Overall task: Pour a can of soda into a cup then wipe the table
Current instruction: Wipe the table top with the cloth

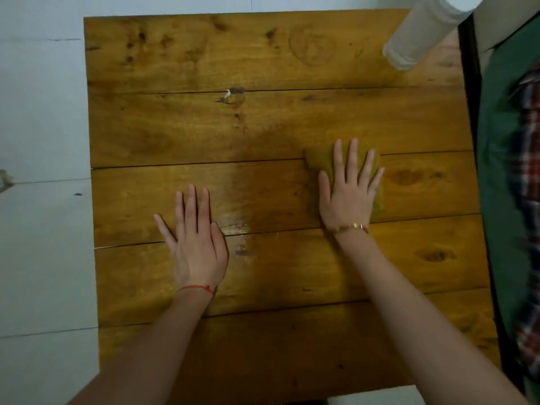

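While a white cup (420, 33) stands far right, I see my right hand (347, 197) flat on the cloth (317, 159) — left hand (195, 244) flat on the table (263, 127).

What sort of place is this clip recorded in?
Probably a plain room in a home or small shop, though little shows: a varnished plank table, a pale tiled floor, and green cloth with plaid fabric hanging beside the table.

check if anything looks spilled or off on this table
A small wet, shiny patch sits on the table beside the left hand, apparently unwiped. The right hand presses the cloth flat elsewhere. No can appears in view.
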Available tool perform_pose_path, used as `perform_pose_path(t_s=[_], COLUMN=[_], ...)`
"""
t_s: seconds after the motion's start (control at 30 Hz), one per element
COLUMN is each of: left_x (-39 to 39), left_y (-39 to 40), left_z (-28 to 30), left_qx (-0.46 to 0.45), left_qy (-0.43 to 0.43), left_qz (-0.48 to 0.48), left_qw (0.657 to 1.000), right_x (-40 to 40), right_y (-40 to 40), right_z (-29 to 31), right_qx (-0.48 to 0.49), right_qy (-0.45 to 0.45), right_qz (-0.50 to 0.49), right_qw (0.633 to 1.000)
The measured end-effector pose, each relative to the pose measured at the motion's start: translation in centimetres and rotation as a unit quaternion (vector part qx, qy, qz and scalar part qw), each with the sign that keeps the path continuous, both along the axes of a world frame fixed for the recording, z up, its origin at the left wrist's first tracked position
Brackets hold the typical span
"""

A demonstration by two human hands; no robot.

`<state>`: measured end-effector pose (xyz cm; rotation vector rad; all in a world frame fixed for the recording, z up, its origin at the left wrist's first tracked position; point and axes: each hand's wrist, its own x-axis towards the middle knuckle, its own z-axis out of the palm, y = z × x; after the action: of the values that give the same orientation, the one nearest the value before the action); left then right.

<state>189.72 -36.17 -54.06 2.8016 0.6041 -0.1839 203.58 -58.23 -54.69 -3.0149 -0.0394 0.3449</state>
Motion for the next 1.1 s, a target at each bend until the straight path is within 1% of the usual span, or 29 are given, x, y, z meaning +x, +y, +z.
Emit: perform_pose_path(t_s=[0.07, 0.1, 0.13, 0.17, 0.23, 0.3, 0.33, 0.4, 0.5, 0.6, 0.63, 0.67, 0.7, 0.73, 0.8, 0.87, 0.93, 1.0, 1.03, 1.1], left_x=[0.0, 0.0, 0.1, 0.1, 0.1, 0.1, 0.1, 0.2, 0.2, 0.1, 0.0, 0.0, 0.0, 0.0, 0.0, -0.1, -0.2, -0.4, -0.5, -0.6], left_y=[0.1, 0.1, 0.1, 0.2, 0.2, 0.2, 0.3, 0.3, 0.2, 0.2, 0.2, 0.2, 0.1, 0.1, 0.1, 0.1, 0.2, 0.3, 0.3, 0.2], left_z=[0.1, 0.0, 0.0, 0.0, 0.1, 0.1, 0.2, 0.2, 0.2, 0.2, 0.1, 0.0, 0.0, 0.1, 0.1, 0.1, 0.0, -0.1, -0.1, -0.1], left_qx=[-0.006, -0.006, -0.006, -0.005, -0.004, -0.004, -0.002, 0.001, 0.005, 0.011, 0.01, 0.008, 0.006, 0.003, -0.012, -0.038, -0.056, -0.065, -0.065, -0.059], left_qy=[0.002, 0.005, 0.009, 0.011, 0.014, 0.017, 0.02, 0.023, 0.024, 0.023, 0.021, 0.017, 0.014, 0.01, -0.003, -0.031, -0.058, -0.073, -0.074, -0.07], left_qz=[-0.001, -0.003, -0.004, -0.006, -0.007, -0.009, -0.01, -0.012, -0.011, -0.014, -0.014, -0.014, -0.014, -0.015, -0.013, -0.008, -0.002, 0.0, -0.001, -0.006], left_qw=[1.0, 1.0, 1.0, 1.0, 1.0, 1.0, 1.0, 1.0, 1.0, 1.0, 1.0, 1.0, 1.0, 1.0, 1.0, 0.999, 0.997, 0.995, 0.995, 0.996], right_x=[3.8, 4.8, 5.1, 4.7, 2.2, -0.9, -1.8, -2.0, 1.5, 5.9, 6.7, 7.0, 6.6, 5.4, 1.4, -3.4, -7.1, -9.7, -10.3, -9.8], right_y=[3.1, 5.1, 7.1, 8.9, 11.0, 10.2, 8.8, 5.0, 1.1, 2.7, 4.2, 6.0, 7.9, 9.6, 12.1, 12.1, 9.6, 5.1, 2.4, -2.5], right_z=[-0.2, -0.3, -0.4, -0.3, 0.1, 0.6, 0.7, 0.6, 0.1, -0.2, -0.3, -0.4, -0.4, -0.4, 0.0, 0.4, 0.8, 1.0, 1.0, 0.9], right_qx=[0.02, 0.025, 0.028, 0.032, 0.043, 0.045, 0.043, 0.027, -0.012, 0.011, 0.016, 0.018, 0.022, 0.026, 0.047, 0.07, 0.074, 0.049, 0.033, 0.006], right_qy=[-0.019, -0.021, -0.019, -0.016, -0.009, 0.004, 0.007, 0.01, 0.006, -0.013, -0.018, -0.017, -0.012, -0.009, -0.004, 0.015, 0.031, 0.038, 0.038, 0.037], right_qz=[-0.056, -0.058, -0.037, 0.003, 0.112, 0.204, 0.224, 0.203, 0.071, -0.064, -0.088, -0.082, -0.047, 0.01, 0.134, 0.196, 0.211, 0.197, 0.177, 0.103], right_qw=[0.998, 0.998, 0.999, 0.999, 0.993, 0.978, 0.974, 0.979, 0.997, 0.998, 0.996, 0.996, 0.999, 1.0, 0.99, 0.978, 0.974, 0.978, 0.983, 0.994])
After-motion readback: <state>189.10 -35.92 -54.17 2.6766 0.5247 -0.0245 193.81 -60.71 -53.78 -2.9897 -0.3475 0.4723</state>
